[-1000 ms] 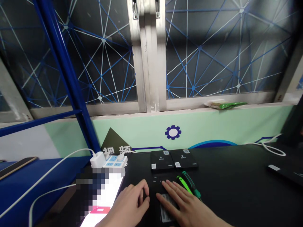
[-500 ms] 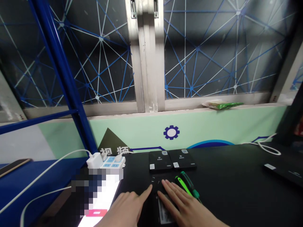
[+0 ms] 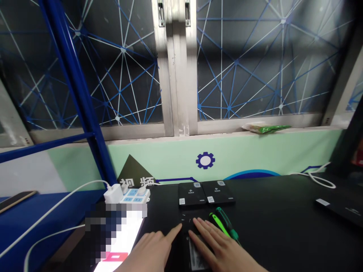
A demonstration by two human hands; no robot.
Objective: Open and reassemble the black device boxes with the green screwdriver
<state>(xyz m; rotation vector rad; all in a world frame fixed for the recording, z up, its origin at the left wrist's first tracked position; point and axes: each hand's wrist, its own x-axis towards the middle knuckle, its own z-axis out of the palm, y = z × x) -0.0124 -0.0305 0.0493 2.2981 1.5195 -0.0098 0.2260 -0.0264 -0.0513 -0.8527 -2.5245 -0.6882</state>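
Note:
My right hand lies flat with fingers stretched out on a black flat device that bears a white label, at the near edge of the black table. My left hand rests beside it on the left, index finger pointing forward near several tiny screws, the other fingers curled and holding nothing. Two green-handled screwdrivers lie just right of my right hand's fingertips. Two more black devices sit side by side farther back.
A white power strip with plugs and white cables sits at the left. A lit screen, partly blurred, lies near my left hand. Another black device and a white cable are at the right. A green packet rests on the windowsill.
My left hand went from curled fingers resting on the device to an extended index finger pointing toward the screws. The right hand stayed flat on the device.

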